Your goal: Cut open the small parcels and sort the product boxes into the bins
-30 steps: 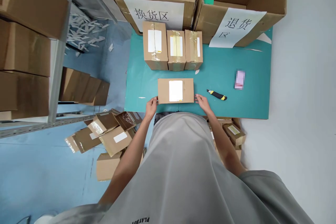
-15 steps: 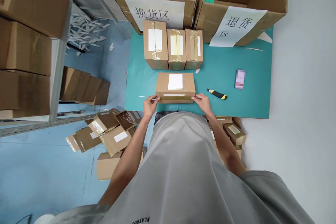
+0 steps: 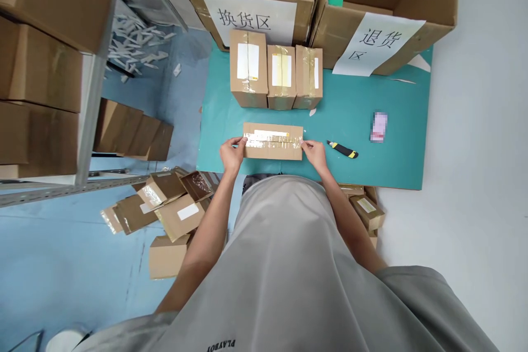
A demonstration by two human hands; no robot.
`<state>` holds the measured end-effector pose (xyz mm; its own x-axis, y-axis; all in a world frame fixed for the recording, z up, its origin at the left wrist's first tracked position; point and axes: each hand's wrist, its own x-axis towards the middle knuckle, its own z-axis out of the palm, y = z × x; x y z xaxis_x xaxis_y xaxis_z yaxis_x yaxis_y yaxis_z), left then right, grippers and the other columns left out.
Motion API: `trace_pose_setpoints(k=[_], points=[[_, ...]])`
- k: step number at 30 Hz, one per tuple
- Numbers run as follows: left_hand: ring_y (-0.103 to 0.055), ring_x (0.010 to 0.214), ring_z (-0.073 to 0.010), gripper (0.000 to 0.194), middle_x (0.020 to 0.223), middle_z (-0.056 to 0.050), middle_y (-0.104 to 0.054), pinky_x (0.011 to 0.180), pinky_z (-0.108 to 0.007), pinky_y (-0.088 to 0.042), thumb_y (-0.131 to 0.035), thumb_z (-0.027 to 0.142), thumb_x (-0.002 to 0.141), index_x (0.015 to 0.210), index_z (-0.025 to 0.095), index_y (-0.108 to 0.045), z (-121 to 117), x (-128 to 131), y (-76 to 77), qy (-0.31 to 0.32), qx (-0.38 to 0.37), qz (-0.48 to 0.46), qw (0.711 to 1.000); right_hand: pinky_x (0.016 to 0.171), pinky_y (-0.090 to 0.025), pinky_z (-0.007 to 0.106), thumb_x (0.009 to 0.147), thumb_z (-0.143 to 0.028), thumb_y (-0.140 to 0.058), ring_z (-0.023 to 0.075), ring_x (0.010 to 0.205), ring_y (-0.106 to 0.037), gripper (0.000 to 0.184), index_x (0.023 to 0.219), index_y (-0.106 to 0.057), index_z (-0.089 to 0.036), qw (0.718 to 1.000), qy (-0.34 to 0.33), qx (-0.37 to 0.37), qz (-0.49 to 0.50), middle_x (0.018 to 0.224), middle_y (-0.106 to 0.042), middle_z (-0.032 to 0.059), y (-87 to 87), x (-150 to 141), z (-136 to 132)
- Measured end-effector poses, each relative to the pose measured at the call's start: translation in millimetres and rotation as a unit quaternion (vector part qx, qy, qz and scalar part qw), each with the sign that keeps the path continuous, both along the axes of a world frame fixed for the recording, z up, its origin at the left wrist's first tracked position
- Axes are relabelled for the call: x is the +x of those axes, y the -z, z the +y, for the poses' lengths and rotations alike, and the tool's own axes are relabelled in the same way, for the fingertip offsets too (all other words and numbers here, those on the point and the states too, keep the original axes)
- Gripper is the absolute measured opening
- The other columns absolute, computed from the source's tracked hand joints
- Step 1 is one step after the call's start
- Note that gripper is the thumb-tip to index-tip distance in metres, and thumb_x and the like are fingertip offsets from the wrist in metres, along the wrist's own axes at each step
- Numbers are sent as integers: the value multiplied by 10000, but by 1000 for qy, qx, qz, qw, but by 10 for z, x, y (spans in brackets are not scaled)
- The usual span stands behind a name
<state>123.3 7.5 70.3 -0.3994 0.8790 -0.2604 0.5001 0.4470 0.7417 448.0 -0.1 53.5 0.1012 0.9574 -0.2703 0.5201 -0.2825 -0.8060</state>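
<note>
A brown cardboard box (image 3: pixel 273 150) is at the front of the green table (image 3: pixel 391 165), its taped seam and part of a white label facing me. My left hand (image 3: pixel 232 154) grips its left end with the fingertips. At the opposite end, my right hand (image 3: pixel 314 154) pinches the edge between thumb and fingers. To the right of that hand lies a black and yellow utility knife (image 3: pixel 343 149).
Three taped boxes (image 3: pixel 281 77) stand in a row behind. Two large open cartons with Chinese signs (image 3: pixel 247 16) line the back. A blurred pink item (image 3: pixel 378 127) lies on the right. Shelved cartons (image 3: pixel 45 69) rise at left; discarded boxes (image 3: pixel 177 214) litter the floor.
The box has been tipped between my hands, so its taped seam side now faces me instead of the side with the full white label. Both hands have risen slightly. The knife stays put.
</note>
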Motion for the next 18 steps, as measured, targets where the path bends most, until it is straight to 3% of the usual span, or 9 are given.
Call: trace_pose_setpoints(k=[7, 11, 14, 18], points=[[-721, 886, -272, 398, 1111, -141, -827, 1017, -442, -572, -686, 431, 1004, 1171, 123, -876, -29, 89, -205, 23, -13, 33, 999, 934, -672, 436, 987, -757, -686, 352, 998, -863, 614, 1020, -919, -190, 998, 13, -26, 49, 1057, -906, 140, 15, 69, 7], [-754, 981, -283, 424, 1178, -137, -818, 1045, -445, -600, -628, 415, 1044, 1260, 131, -858, -99, 252, -420, 70, 20, 0, 997, 933, -666, 452, 946, -808, -656, 366, 1007, -838, 697, 1016, -909, -162, 998, 42, -20, 49, 1041, -897, 145, 64, 283, -61], [-760, 1134, -288, 456, 1270, -127, -797, 1114, -440, -600, -621, 400, 1063, 1406, 161, -803, -162, 447, -709, 179, 44, -43, 982, 859, -668, 430, 893, -837, -676, 347, 965, -813, 737, 1016, -887, -142, 992, 99, -47, 68, 1014, -880, 143, 103, 514, -133], [-728, 1281, -303, 595, 1392, -133, -710, 1174, -475, -591, -643, 423, 1089, 1655, 241, -622, -261, 823, -1145, 388, 52, -58, 918, 751, -638, 379, 879, -828, -680, 285, 842, -747, 719, 952, -822, -127, 980, 176, -75, 62, 868, -822, 124, 161, 762, -225]])
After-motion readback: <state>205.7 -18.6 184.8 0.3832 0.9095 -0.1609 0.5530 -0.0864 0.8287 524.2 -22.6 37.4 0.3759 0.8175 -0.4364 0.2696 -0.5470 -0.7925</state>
